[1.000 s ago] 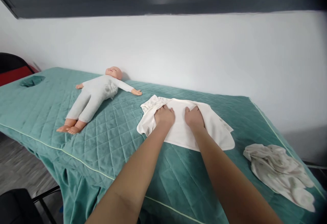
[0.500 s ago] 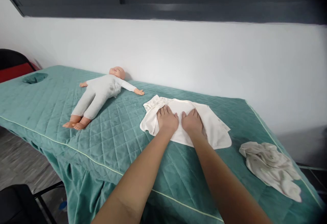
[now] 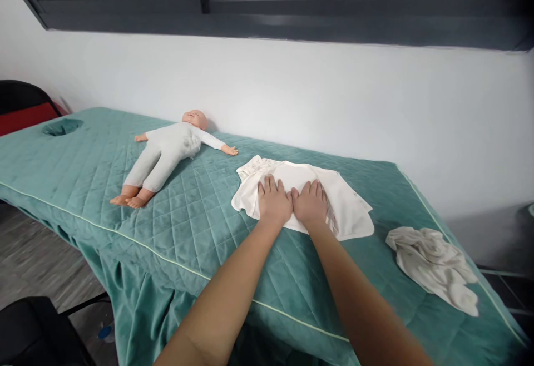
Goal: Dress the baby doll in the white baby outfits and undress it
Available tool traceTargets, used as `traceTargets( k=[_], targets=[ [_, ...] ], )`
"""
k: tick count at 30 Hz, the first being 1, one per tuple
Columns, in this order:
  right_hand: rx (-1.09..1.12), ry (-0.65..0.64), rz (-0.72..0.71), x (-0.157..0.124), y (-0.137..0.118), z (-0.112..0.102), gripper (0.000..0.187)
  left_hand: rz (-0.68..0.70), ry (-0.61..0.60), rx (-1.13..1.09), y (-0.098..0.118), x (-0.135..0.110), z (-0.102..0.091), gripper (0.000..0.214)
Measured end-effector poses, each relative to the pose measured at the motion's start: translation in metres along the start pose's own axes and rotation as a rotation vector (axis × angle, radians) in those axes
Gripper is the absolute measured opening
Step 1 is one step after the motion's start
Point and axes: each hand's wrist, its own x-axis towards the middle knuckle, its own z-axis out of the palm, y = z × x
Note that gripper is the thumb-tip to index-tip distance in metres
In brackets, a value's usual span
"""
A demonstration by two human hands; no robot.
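Note:
A white baby garment (image 3: 350, 210) lies spread on the green quilted bed cover, its left end showing a small print. My left hand (image 3: 275, 200) rests palm down on its left half, fingers stretched out. Beside it my right hand (image 3: 311, 202) presses flat on the middle, fingers apart, the two thumbs almost touching. Parts of the cloth are hidden under both hands. To the left, a baby doll (image 3: 167, 146) in a pale body suit lies on its back, arms spread, apart from the garment.
A crumpled off-white cloth (image 3: 434, 266) lies near the right end of the green bed (image 3: 208, 232). The bed has a face hole (image 3: 62, 127) at the far left. A white wall (image 3: 334, 99) runs behind it, and a black chair (image 3: 37, 332) stands at the lower left.
My hands have come closer together on the garment, and their fingers now lie flatter and more spread. The view has shifted slightly; the doll and crumpled cloth stay in place.

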Motion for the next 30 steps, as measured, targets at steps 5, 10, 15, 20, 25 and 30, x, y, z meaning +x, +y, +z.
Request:
traceTargets(
  k=[5, 10, 15, 20, 25, 30],
  targets=[
    [-0.038, -0.028, -0.008, -0.006, -0.003, -0.004, 0.07, 0.013, 0.001, 0.006, -0.003, -0.005, -0.002, 0.065],
    [-0.047, -0.048, -0.025, -0.012, -0.003, -0.006, 0.069, 0.064, 0.049, -0.012, -0.005, -0.008, 0.002, 0.061],
    [0.0, -0.061, -0.105, -0.026, 0.001, -0.007, 0.066, 0.317, 0.327, -0.181, -0.018, -0.028, -0.01, 0.045],
    [0.18, -0.069, -0.175, -0.037, 0.005, -0.007, 0.06, 0.377, 0.776, -0.423, -0.086, -0.043, -0.037, 0.033],
    [0.665, -0.08, -0.079, -0.024, -0.016, -0.003, 0.061, -0.141, 0.534, -0.393, -0.15, -0.01, -0.043, 0.037],
    [1.144, -0.084, -0.013, 0.016, -0.063, 0.003, 0.066, -0.099, 0.251, -0.164, -0.151, 0.032, -0.038, 0.041]
  ],
)
